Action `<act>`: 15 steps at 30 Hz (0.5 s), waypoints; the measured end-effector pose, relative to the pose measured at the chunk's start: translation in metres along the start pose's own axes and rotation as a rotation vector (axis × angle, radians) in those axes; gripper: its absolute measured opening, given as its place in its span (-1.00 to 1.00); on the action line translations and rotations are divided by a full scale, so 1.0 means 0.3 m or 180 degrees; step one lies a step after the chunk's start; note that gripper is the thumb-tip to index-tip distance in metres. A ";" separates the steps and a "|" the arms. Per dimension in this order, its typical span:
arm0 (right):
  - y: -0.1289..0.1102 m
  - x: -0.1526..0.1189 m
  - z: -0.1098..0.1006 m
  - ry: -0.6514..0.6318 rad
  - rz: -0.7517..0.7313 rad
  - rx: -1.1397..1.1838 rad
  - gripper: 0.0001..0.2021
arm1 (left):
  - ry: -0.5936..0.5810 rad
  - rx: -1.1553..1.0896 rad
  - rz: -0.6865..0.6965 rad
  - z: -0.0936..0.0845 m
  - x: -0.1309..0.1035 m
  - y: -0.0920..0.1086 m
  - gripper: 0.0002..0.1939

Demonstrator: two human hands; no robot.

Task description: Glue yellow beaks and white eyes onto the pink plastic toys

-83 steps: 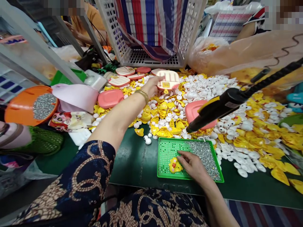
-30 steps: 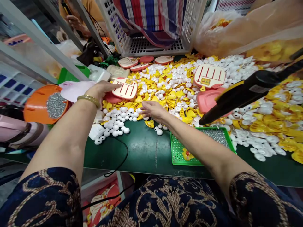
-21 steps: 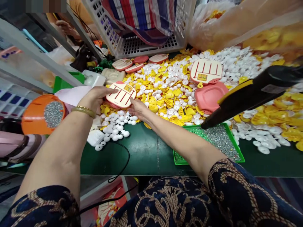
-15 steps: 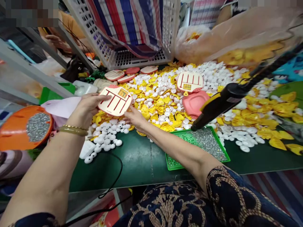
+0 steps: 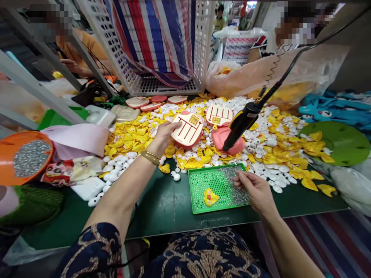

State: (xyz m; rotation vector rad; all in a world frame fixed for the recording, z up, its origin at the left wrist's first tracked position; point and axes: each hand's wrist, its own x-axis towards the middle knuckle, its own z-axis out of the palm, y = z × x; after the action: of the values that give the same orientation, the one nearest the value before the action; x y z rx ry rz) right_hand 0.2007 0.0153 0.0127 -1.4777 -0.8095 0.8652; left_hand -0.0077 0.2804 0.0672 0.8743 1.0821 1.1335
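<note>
A cream and pink round toy piece with red slots is gripped at its left edge by my left hand, above the yellow and white parts. Over the right side of a green perforated tray, my right hand has its fingertips pinched at a heap of small silver screws; whether a screw is between them is too small to tell. One yellow duck-like piece lies in the tray. A black electric screwdriver hangs over a pink piece, beside another cream piece.
An orange bowl of screws stands at left, a white crate with striped cloth behind. Yellow shells and white eye parts cover the table. A green lid lies at right. Other people sit across and at back left.
My left hand has carried the cream piece to the right. My right hand has let go of it and moved to the screws in the tray. The view has shifted.
</note>
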 end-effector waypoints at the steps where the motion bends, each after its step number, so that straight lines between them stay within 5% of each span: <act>1: 0.000 0.004 -0.005 0.0138 0.0013 0.0053 -0.60 | 0.0056 0.0093 0.0184 -0.018 -0.028 0.020 -0.81; 4: 0.001 0.010 0.029 -0.0072 0.0066 0.0046 -0.58 | 0.0031 0.0182 0.0463 -0.101 -0.157 0.075 -0.79; 7: 0.019 0.009 0.095 -0.0613 0.0003 -0.0208 -0.59 | -0.0043 0.0131 0.0199 -0.186 -0.314 0.075 -0.72; 15: 0.106 -0.051 0.168 -0.2211 -0.1222 -0.2938 -0.56 | 0.0209 -0.0146 -0.0998 -0.277 -0.571 -0.115 -0.58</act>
State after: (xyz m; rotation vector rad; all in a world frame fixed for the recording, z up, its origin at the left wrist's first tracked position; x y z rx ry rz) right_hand 0.1495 0.0240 -0.0201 -1.6852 -2.1450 0.7295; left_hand -0.0905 0.1065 0.0491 0.6090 1.1952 0.9253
